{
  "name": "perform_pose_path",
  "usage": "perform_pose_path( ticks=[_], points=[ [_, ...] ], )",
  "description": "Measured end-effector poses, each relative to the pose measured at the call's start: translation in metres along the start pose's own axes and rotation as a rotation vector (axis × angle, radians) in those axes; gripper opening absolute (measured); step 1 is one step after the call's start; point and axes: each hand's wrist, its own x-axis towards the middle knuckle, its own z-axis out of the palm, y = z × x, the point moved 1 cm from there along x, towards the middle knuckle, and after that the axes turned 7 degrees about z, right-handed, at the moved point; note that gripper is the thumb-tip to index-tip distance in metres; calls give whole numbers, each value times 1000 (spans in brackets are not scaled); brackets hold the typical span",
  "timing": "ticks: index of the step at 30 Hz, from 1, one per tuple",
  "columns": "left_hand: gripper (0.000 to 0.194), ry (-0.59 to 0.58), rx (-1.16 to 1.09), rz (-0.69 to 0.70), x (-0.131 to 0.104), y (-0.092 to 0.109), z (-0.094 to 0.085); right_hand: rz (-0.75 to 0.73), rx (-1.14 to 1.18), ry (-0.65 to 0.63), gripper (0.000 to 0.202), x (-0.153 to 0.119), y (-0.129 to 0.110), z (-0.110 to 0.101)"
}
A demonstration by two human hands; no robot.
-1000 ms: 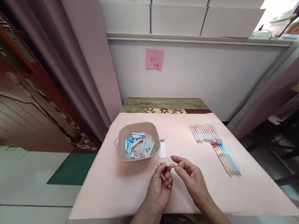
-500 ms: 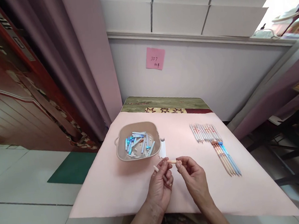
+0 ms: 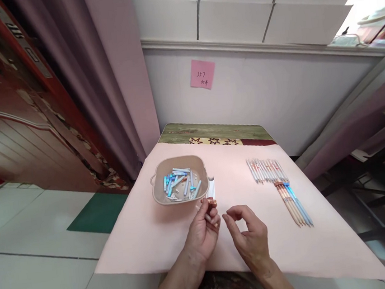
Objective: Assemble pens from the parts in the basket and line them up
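My left hand (image 3: 202, 230) is closed around pen parts, palm up. Between its thumb and forefinger sits a short orange-brown patterned pen barrel (image 3: 211, 202), while a pale, slim pen part (image 3: 208, 217) lies across the curled fingers. Just to the right, my right hand (image 3: 248, 232) hovers apart from it, thumb and forefinger bent into a ring with their tips pinched close; anything between them is too small to make out. White pen refills (image 3: 212, 188) with dark tips lie beyond my left hand. A beige basin (image 3: 156, 194) holds blue and lilac pen parts (image 3: 179, 182).
A row of clear-and-white pens (image 3: 268, 170) lies at the right of the pink-covered table (image 3: 137, 240). Below it are cream pens (image 3: 288, 205) and blue pens (image 3: 299, 204). A pink note (image 3: 202, 74) is stuck to the wall behind.
My right hand has come off the pen barrel and moved slightly away. The barrel stays in my left hand, turned and drawn nearer the refills. The view has shifted slightly.
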Motion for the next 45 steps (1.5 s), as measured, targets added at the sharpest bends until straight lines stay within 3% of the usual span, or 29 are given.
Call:
perform_pose_path(
  ticks=[3,9,13,16,19,24,30,33,37,40,42,45],
  points=[
    [11,-29,55,-11,0,6,11,-77,-9,-91,4,0,-6,5],
    [15,47,57,19,-6,15,26,-74,56,-120,10,2,-14,9],
    [17,10,41,38,-12,23,31,-78,79,-152,11,4,-10,6],
    [22,38,29,105,-12,31,32,86,-43,-134,16,24,9,7],
    [25,85,34,155,-8,41,35,327,-322,-301,20,56,37,19],
    [23,74,33,222,2,58,44,446,-424,-379,24,96,62,56],
    [26,67,25,225,11,63,48,558,-448,-436,21,105,63,81],
    [24,58,18,202,13,62,46,563,-406,-456,30,103,63,75],
    [24,48,2,187,14,64,43,492,-316,-407,34,87,53,49],
    [23,65,-15,182,16,65,40,421,-208,-375,34,67,32,22],
    [23,70,-17,174,18,62,39,336,-8,-354,32,52,14,7],
    [25,63,-4,166,20,57,38,185,19,-316,25,37,-9,-8]
  ],
)
